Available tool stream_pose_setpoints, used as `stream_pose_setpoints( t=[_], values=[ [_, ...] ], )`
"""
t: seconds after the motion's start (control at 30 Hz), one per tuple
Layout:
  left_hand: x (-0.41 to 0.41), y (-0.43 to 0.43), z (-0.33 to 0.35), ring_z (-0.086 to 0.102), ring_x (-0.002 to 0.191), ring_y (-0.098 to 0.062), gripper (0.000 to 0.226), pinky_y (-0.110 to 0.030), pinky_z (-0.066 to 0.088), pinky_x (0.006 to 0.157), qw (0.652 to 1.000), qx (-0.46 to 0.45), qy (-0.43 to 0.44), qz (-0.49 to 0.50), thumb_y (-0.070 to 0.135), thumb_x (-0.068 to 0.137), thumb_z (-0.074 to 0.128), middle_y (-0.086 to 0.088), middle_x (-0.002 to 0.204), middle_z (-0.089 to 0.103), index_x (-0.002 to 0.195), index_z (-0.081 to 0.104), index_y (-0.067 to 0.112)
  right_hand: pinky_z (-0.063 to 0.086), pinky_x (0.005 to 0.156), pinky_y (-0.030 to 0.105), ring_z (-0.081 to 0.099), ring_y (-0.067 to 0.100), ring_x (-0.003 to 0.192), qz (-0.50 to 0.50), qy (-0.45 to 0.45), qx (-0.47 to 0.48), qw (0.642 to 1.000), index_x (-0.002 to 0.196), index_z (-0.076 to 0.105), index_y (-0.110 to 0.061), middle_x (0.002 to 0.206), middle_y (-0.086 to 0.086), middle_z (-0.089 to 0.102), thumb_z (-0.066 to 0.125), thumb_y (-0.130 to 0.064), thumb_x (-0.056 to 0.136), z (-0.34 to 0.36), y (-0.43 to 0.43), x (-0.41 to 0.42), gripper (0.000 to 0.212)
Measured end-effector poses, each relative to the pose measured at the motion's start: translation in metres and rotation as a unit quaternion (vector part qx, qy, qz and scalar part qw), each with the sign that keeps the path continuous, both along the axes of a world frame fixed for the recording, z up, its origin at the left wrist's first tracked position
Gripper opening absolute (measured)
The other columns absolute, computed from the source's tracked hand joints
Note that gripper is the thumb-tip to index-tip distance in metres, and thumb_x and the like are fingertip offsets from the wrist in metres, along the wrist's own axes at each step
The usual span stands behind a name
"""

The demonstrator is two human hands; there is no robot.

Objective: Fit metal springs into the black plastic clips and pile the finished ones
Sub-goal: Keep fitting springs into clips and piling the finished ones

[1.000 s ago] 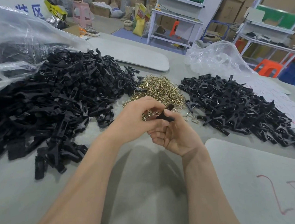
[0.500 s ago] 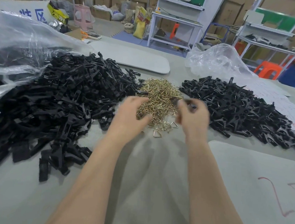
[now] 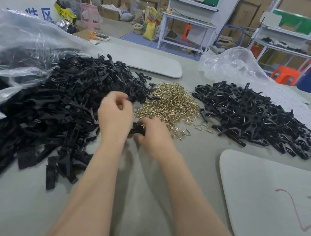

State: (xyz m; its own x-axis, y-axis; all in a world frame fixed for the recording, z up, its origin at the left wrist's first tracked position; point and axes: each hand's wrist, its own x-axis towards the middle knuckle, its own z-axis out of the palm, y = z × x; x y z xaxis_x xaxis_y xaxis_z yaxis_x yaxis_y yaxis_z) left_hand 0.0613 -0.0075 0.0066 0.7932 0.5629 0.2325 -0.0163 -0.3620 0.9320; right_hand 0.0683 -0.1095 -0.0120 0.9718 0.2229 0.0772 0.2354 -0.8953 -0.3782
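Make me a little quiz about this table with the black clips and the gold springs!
1. True or false: the heap of gold-coloured metal springs lies between the big left heap of black plastic clips and the right heap of black plastic clips.
2. What does the right hand hold in its fingers? A: a single black plastic clip; B: an orange stool; C: a yellow sack.
3. Fill the gap: bits of metal spring show in the clips of the ____ heap.
Key: 1 true; 2 A; 3 right.
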Motion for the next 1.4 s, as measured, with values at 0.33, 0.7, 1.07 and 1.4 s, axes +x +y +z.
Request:
stream_pose_setpoints(
  t=[0.33,0.7,1.07,1.4],
  values=[
    [-0.003,-0.004,-0.007,0.035,0.117,-0.030,0.020,-0.042,0.027,0.094,0.869,0.373,0.312,-0.091,0.024,0.089,0.058,-0.005,0.120,0.047,0.108,0.063,0.024,0.047,0.057,0.015,0.061,0.009,0.076,-0.109,0.057,0.421,0.899,0.122,0.056,-0.009,0.087,-0.003,0.067,0.050,-0.008,0.096,0.010,-0.051,0.006,0.027],
    [0.003,-0.027,-0.012,0.055,0.100,-0.016,0.016,-0.038,0.028,0.094,0.964,0.228,0.077,-0.108,0.030,0.095,0.054,0.006,0.108,0.059,0.108,0.062,0.028,0.053,0.059,0.018,0.061,0.008,0.057,-0.081,0.151,0.723,0.669,0.097,0.066,-0.015,0.066,0.002,0.068,0.049,-0.004,0.096,0.008,-0.068,-0.001,0.020],
    [0.009,-0.010,-0.006,0.063,0.086,-0.008,0.022,-0.025,0.048,0.087,0.930,-0.336,-0.027,-0.146,0.009,0.098,0.047,0.002,0.097,0.071,0.120,0.051,0.008,0.050,0.058,0.013,0.055,0.009,0.060,-0.086,0.140,0.641,0.750,0.082,0.064,-0.010,0.066,0.001,0.063,0.056,0.001,0.092,0.002,-0.062,-0.001,0.017],
    [0.015,-0.025,-0.015,0.059,0.104,-0.012,0.026,-0.029,0.043,0.097,0.945,-0.268,0.041,-0.184,0.021,0.099,0.048,-0.007,0.115,0.066,0.119,0.052,0.005,0.054,0.073,0.023,0.066,0.011,0.082,-0.085,0.069,0.555,0.825,0.095,0.057,-0.017,0.093,0.002,0.070,0.057,-0.010,0.093,0.000,-0.054,0.001,0.008]
  ],
)
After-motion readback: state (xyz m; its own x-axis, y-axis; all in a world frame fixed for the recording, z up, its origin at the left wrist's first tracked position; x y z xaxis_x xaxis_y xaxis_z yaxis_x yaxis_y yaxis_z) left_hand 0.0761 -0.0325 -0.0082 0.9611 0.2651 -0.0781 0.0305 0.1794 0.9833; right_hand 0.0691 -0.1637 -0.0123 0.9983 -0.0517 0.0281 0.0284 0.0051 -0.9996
